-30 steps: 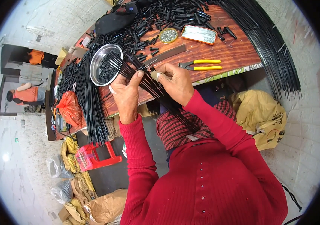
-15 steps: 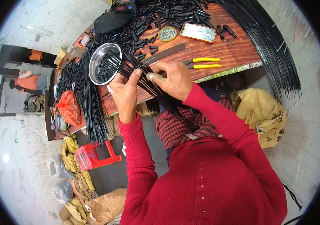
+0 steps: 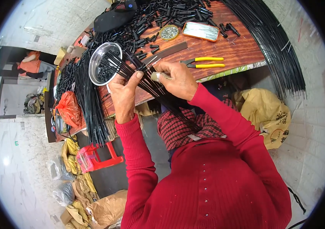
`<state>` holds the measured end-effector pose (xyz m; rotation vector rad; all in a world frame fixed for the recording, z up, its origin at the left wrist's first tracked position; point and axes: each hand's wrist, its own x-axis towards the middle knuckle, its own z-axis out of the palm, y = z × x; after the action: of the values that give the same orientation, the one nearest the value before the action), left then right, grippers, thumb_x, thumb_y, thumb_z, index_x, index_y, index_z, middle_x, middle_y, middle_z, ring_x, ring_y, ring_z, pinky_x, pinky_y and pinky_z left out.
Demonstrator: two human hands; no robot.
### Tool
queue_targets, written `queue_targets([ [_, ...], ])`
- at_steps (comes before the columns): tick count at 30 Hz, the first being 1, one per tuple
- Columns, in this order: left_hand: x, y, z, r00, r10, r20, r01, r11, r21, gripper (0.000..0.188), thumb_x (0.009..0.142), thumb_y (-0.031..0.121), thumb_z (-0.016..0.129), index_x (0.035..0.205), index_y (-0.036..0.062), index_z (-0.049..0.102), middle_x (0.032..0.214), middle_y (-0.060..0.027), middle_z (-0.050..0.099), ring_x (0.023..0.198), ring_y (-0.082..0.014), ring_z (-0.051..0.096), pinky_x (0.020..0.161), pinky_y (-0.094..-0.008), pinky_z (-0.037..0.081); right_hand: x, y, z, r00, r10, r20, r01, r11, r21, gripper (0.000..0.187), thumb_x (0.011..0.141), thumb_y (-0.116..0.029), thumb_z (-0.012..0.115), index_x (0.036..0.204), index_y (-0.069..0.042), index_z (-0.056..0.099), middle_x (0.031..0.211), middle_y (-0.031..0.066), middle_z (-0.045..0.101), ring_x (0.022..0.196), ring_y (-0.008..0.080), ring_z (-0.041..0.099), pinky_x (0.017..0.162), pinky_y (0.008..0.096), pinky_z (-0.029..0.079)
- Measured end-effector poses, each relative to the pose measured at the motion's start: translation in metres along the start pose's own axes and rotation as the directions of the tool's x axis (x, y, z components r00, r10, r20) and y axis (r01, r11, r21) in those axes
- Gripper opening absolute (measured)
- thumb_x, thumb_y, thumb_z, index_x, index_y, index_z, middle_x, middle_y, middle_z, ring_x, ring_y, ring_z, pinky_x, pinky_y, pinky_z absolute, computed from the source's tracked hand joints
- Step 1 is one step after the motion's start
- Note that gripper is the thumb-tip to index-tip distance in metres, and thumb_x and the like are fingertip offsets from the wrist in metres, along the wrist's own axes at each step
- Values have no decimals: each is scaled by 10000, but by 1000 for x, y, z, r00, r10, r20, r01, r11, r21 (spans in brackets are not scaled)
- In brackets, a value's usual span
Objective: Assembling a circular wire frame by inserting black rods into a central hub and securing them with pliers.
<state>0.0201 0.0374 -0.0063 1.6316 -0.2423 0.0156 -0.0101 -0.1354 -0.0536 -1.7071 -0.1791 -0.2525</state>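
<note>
My left hand [image 3: 124, 91] is closed around a fan of thin black rods [image 3: 155, 87] that look like umbrella ribs. Their upper ends spread toward the steel bowl, and the long ends slope down to my lap. A black tubular plastic piece [image 3: 134, 60] sticks up at the crossing of the rods, between my hands. Beside it my right hand [image 3: 177, 80] is closed in a pinch, its thumb wrapped in pale tape. A thin silvery wire shows close to those fingertips, but what they grip is hidden.
The steel bowl [image 3: 105, 47] holds small black parts. Black tubular pieces [image 3: 162, 17] are heaped behind it. A round dish [image 3: 169, 33], a tray of silvery pins [image 3: 201, 31] and yellow-handled pliers [image 3: 206, 62] lie rightward. More black rods [image 3: 90, 103] hang over the table's left edge.
My left hand has shifted slightly left and my right hand slightly right, widening the gap between them. The tubular piece shows more plainly. In the background, a person in orange has changed position.
</note>
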Motion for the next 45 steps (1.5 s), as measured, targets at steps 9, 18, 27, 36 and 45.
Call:
queue_targets([
  [9,-2,5,-4,999,-19,42,20,999,-37,278,817,-55,702,1094,-51,681,982,-78,707,883,-141,654,835,-283,532,0,-10,-6,973,190,130,-219,937,272,179,878,-113,702,981,33,700,818,58,711,704,90,632,624,269,514],
  [18,0,-1,-6,997,-13,70,19,995,-95,280,820,-38,710,1098,-50,676,996,-83,707,892,-146,656,850,-284,526,9,12,-4,955,233,184,-277,923,269,207,877,-110,724,1003,52,697,860,54,712,738,78,638,654,259,517],
  [27,-18,17,2,1000,17,18,-16,999,-43,368,877,90,716,1200,-60,624,1066,-107,692,950,-162,656,868,-306,527,-20,-20,15,981,82,-175,-85,996,-6,152,765,-179,761,835,-52,716,725,139,694,639,297,678,601,403,511],
  [36,-27,27,2,998,19,53,-24,994,106,351,868,-11,700,1208,-53,627,1087,-83,697,934,-129,647,846,-282,526,-21,-22,11,990,52,-133,-58,998,-39,178,733,-157,755,871,-54,715,770,140,699,728,305,693,667,402,527],
  [45,-23,20,-6,996,28,85,-30,999,18,417,839,87,758,1205,-66,631,1077,-104,699,937,-152,655,882,-292,511,-7,-7,-2,924,251,288,-358,832,425,145,857,-85,720,939,21,664,891,36,687,788,130,652,725,279,536],
])
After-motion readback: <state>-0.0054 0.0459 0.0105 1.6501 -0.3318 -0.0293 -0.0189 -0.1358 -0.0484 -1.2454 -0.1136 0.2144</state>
